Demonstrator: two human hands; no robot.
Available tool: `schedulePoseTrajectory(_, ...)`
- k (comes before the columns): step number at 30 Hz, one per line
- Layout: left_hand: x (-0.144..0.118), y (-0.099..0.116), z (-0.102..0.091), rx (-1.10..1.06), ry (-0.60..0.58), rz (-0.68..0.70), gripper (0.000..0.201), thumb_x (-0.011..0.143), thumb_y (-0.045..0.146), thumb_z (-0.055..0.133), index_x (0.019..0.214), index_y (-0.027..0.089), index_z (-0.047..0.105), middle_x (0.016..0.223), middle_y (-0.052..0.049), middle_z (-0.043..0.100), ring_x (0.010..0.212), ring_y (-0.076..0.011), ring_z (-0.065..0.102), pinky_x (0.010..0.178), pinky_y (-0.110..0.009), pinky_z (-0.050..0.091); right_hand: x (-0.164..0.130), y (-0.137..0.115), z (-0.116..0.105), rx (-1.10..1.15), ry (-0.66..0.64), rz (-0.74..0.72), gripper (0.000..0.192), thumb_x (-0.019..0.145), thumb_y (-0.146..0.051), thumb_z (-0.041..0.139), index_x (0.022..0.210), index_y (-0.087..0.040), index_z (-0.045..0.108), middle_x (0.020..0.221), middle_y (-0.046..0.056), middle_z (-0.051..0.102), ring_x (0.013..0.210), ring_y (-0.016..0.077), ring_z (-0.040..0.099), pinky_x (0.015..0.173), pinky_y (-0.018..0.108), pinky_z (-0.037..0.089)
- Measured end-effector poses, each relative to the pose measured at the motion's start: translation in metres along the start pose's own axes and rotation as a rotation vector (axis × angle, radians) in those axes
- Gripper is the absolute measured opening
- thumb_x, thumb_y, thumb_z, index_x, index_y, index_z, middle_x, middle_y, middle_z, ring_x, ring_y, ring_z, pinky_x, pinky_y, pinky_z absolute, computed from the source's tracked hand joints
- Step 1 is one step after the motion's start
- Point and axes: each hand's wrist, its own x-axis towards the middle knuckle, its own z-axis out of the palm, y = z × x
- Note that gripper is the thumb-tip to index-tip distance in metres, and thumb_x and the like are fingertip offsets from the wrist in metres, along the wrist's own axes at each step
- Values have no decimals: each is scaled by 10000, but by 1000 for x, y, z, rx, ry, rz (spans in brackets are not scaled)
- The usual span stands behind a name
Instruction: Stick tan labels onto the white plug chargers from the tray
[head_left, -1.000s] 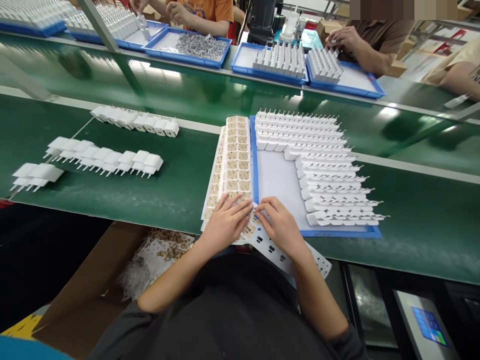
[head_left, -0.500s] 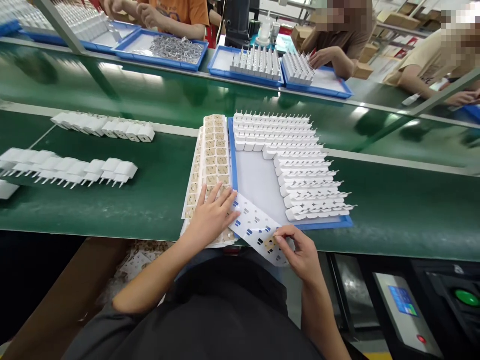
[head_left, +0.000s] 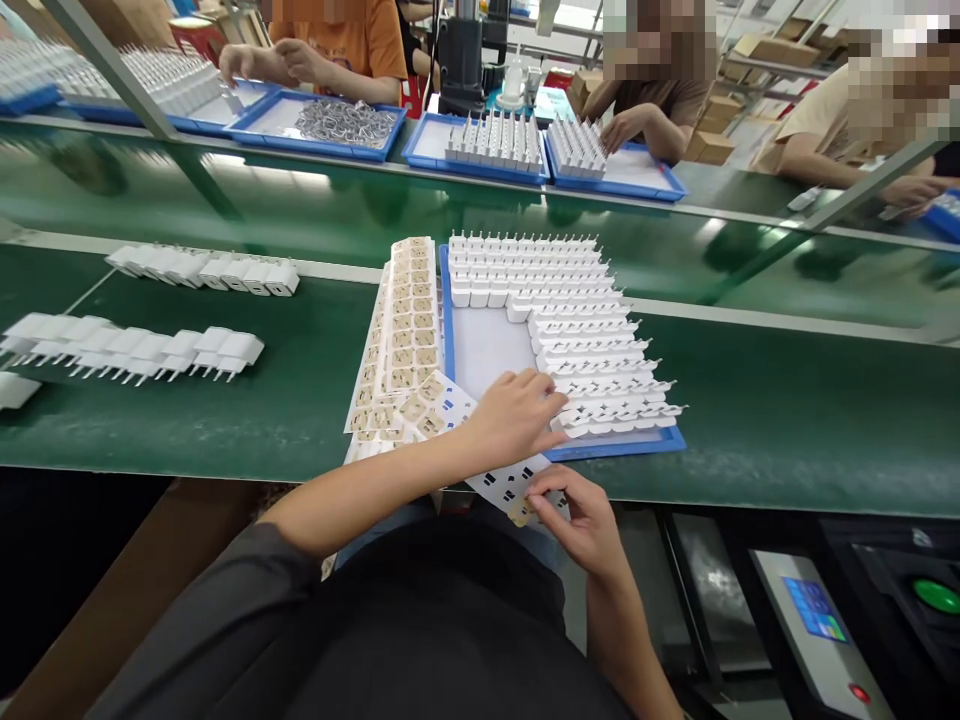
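My right hand (head_left: 581, 515) is closed in a pinch on a tan sticker (head_left: 520, 511) at the lower end of a white sticker sheet (head_left: 499, 487). That sheet slants over the table's front edge, and most of its lower part is bare backing with dark cut-out marks. My left hand (head_left: 517, 415) reaches across the sheet, thumb and fingers apart, beside the nearest row of white plug adapters (head_left: 615, 418). The adapters stand in rows, pins up, in a blue-rimmed tray (head_left: 448, 330). Whether the left fingertips touch an adapter is unclear.
Stacked sheets of tan stickers (head_left: 412, 310) lie left of the tray. Two rows of white adapters (head_left: 142, 350) rest on the green belt (head_left: 300, 400) further left. Across the line, co-workers sit at blue trays (head_left: 480, 172). A control panel (head_left: 814, 610) stands lower right.
My left hand has left the sticker sheet and moved right to the adapters. My right hand still pinches at the sheet's lower end. The whole view has shifted slightly.
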Motion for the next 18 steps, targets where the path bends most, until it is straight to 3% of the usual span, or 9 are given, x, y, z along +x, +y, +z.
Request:
schedulePoseTrajectory(3,25,12,19,36,-65,24,487,903,558,660,1137,134,623,1154,-153,610,1047,-299,589,808,-378,464,-5,1,0,26,-43,-6,79,935,-191,636,884,-235,677,789,28,718,735,193,688,683,318,565)
schedulePoseTrajectory(5,30,17,25,57,-54,15,377,905,452,688,1098,137,616,1128,-150,594,1042,-298,584,792,-375,461,-8,2,0,47,-41,-5,78,936,-195,636,885,-234,680,788,28,718,732,191,686,678,314,565)
schedulePoseTrajectory(8,24,17,18,-56,-34,-5,221,896,288,688,1050,153,606,1117,-131,596,1015,-274,596,782,-363,489,-11,5,-3,51,-13,12,78,941,-204,634,888,-232,684,790,33,713,741,193,685,677,311,561)
schedulePoseTrajectory(11,5,7,-2,-427,52,-118,204,887,285,686,1034,182,588,1108,-95,611,920,-205,628,758,-326,545,-9,8,-7,60,-6,40,81,950,-231,632,887,-233,683,804,41,712,757,201,688,680,315,556)
schedulePoseTrajectory(14,-23,-11,-16,-869,192,-349,274,838,360,731,995,198,576,1073,-72,635,885,-177,662,739,-307,591,-2,10,-5,100,17,69,98,958,-273,628,889,-234,684,808,47,707,750,202,681,662,315,551)
schedulePoseTrajectory(18,-59,-28,-14,-1370,301,-638,402,775,451,751,962,199,500,1009,-56,670,858,-193,720,779,-367,634,13,9,11,237,80,91,108,953,-317,642,899,-231,678,800,37,687,711,178,651,630,294,544)
